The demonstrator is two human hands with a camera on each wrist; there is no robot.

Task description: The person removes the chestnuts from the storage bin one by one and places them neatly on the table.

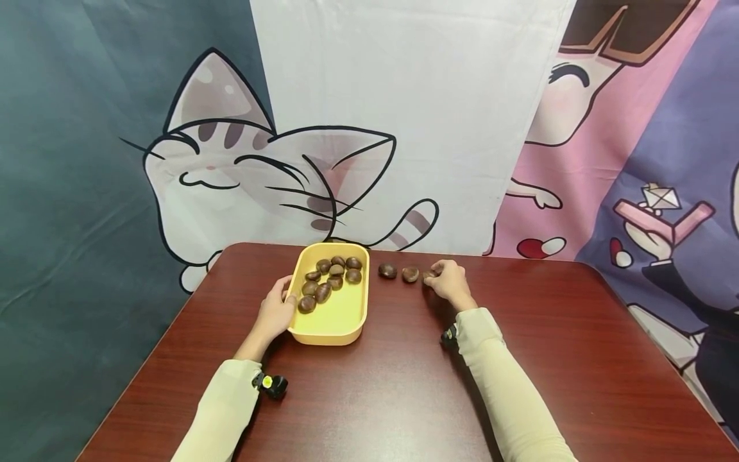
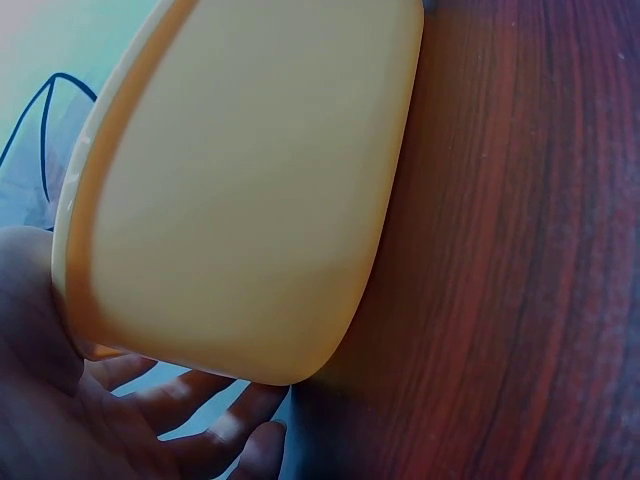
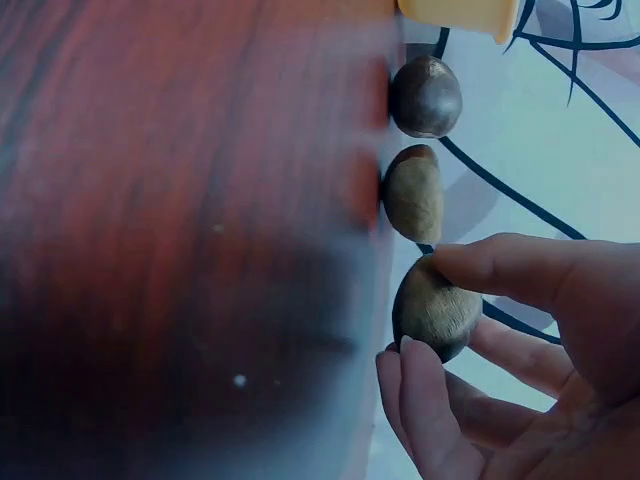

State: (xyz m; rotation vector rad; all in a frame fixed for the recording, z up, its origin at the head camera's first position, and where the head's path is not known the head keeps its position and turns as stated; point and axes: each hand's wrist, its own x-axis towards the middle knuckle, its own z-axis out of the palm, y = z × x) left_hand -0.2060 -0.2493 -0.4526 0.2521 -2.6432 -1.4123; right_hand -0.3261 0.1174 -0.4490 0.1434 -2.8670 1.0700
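Note:
My left hand (image 1: 276, 313) grips the left wall of a yellow plastic container (image 1: 327, 338), thumb at the rim and fingers along the outside. Several brown chestnuts (image 1: 323, 292) lie inside it, mostly toward the far and left parts. To the container's right, my right hand (image 1: 452, 283) pinches a chestnut (image 3: 437, 308) between thumb and fingers, its pale base showing in the right wrist view. Two more chestnuts stand in a row between that hand and the container: a dark one (image 1: 387, 271) and one with its pale side showing (image 1: 410, 274).
The reddish-brown wooden table (image 1: 369, 410) has rounded far corners. Behind its far edge hangs a cloth backdrop (image 1: 416, 96) with cartoon drawings. A small black camera (image 1: 271, 385) is strapped at the left wrist, another (image 1: 449, 336) at the right.

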